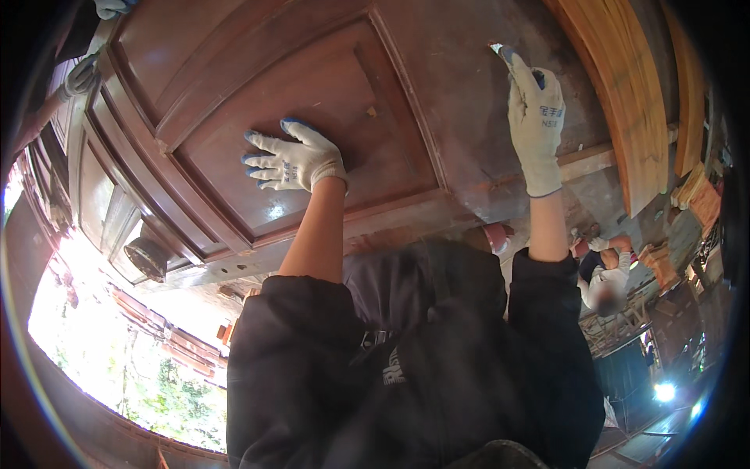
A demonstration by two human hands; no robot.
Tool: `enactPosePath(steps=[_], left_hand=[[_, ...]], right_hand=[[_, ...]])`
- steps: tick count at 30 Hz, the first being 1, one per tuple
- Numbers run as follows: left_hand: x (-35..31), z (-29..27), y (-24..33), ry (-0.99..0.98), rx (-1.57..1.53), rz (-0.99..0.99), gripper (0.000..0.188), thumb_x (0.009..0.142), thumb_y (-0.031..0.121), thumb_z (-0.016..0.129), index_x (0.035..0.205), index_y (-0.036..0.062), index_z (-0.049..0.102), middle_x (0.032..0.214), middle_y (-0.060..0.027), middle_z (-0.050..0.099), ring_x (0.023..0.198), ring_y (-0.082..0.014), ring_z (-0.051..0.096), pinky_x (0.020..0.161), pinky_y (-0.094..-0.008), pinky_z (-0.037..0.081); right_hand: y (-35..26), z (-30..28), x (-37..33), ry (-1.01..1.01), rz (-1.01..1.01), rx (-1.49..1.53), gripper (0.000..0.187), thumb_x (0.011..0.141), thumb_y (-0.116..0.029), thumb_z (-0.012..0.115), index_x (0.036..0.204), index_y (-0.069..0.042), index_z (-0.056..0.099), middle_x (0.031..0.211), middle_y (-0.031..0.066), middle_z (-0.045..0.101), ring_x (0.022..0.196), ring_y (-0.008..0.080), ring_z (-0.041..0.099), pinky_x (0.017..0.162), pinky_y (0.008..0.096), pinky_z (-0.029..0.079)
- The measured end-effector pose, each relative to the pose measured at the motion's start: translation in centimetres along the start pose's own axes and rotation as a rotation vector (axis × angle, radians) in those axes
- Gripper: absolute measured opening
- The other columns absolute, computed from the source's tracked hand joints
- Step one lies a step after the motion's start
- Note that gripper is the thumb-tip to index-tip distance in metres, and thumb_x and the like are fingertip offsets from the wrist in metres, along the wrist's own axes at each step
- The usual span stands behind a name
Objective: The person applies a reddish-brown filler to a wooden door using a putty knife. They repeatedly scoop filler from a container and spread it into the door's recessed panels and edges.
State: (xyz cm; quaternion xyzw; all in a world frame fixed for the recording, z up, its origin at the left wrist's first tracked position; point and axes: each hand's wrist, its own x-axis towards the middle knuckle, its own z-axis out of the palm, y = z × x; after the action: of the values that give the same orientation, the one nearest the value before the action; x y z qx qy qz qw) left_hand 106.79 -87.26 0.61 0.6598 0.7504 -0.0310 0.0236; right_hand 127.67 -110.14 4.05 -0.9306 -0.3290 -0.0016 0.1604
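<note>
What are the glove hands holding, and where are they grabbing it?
The right hand pinches a small tool by its lower end; what it is cannot be told. The left hand holds nothing, lying flat on the door.

The big reddish-brown wooden door (312,102) looks smooth and a bit shiny on its raised panel, but dusty and dull on the flat part to the right of that panel. Both hands on the door wear white knitted cloth gloves with blue rubbery fingertips, the left hand (293,160) and the right hand (535,117), and the sleeves are soft, matt black cloth. To the right of the door, long orange wooden boards (625,94) show clear grain lines.
</note>
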Motion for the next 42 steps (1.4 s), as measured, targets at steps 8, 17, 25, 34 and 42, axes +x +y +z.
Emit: enactPosePath(steps=[8,17,25,34,42], left_hand=[[0.0,0.0,0.3,0.036,-0.022,0.013,0.074,0.100,0.059,0.032,0.160,0.0176,0.018,0.162,-0.0287,0.014,0.151,-0.0455,0.010,0.120,-0.0564,0.007],[0.1,-0.1,0.3,0.048,-0.025,0.012,0.074,0.099,0.059,0.033,0.159,0.0164,0.021,0.161,-0.0304,0.016,0.150,-0.0464,0.012,0.119,-0.0574,0.008],[-0.1,-0.2,0.6,0.044,-0.039,0.015,0.074,0.100,0.059,0.033,0.159,0.0159,0.021,0.161,-0.0302,0.016,0.150,-0.0454,0.013,0.120,-0.0565,0.008],[-0.1,-0.1,0.3,0.035,-0.026,0.024,0.074,0.100,0.059,0.032,0.159,0.0154,0.021,0.161,-0.0305,0.016,0.150,-0.0460,0.012,0.120,-0.0563,0.009],[0.0,-0.2,0.5,0.011,-0.003,0.008,0.074,0.100,0.059,0.031,0.159,0.0152,0.019,0.161,-0.0303,0.014,0.150,-0.0456,0.011,0.120,-0.0563,0.009]], right_hand=[[0.1,1.0,0.1,-0.003,0.039,-0.034,0.037,0.094,-0.015,0.063,0.130,-0.019,0.064,0.097,0.0117,0.060,0.089,0.0306,0.061,0.078,0.0446,0.051],[-0.5,-0.2,-0.8,-0.067,0.173,-0.096,0.037,0.094,-0.017,0.063,0.131,-0.022,0.062,0.096,0.0117,0.058,0.082,0.0300,0.063,0.073,0.0440,0.055],[-4.4,0.0,-0.4,-0.128,0.207,-0.132,0.035,0.099,-0.024,0.056,0.134,-0.022,0.059,0.095,0.0132,0.057,0.078,0.0318,0.066,0.065,0.0436,0.057],[-4.4,-0.2,-0.1,-0.160,0.215,-0.099,0.035,0.099,-0.020,0.055,0.134,-0.020,0.058,0.097,0.0149,0.058,0.074,0.0335,0.068,0.064,0.0438,0.057],[-5.0,-1.6,0.9,-0.172,0.210,-0.122,0.035,0.098,-0.021,0.057,0.133,-0.021,0.058,0.095,0.0141,0.059,0.073,0.0330,0.068,0.062,0.0438,0.056]])
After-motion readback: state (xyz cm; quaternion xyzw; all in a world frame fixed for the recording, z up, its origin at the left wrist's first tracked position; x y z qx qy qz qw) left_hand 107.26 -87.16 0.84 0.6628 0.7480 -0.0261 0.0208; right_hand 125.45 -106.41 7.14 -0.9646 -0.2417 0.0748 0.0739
